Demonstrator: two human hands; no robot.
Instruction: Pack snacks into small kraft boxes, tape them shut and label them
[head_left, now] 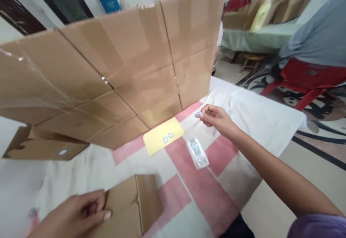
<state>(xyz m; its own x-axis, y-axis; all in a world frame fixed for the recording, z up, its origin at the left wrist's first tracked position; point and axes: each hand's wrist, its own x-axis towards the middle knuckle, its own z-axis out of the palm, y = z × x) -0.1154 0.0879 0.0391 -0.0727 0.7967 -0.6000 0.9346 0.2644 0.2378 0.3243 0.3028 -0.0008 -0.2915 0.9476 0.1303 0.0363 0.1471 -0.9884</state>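
Note:
In the lower left, my left hand (78,212) grips the edge of a small brown cardboard box (121,198), thumb on top and fingers curled. Out over the right part of the table, my right hand (214,118) pinches a small white sticker label with a blue border (198,115) between thumb and fingertips. A yellow sheet (152,142) lies in front of the tall cardboard panel, with two similar labels (165,140) on it. Beside the sheet rests a white oblong object (198,153) with a greyish window; its kind is unclear.
A tall taped cardboard panel (129,50) stands across the table's back. At left is another cardboard box (48,148) bearing a label. Pink and white cloth (189,184) covers the table. A person in grey (319,32) sits on a red chair (310,74); others are behind.

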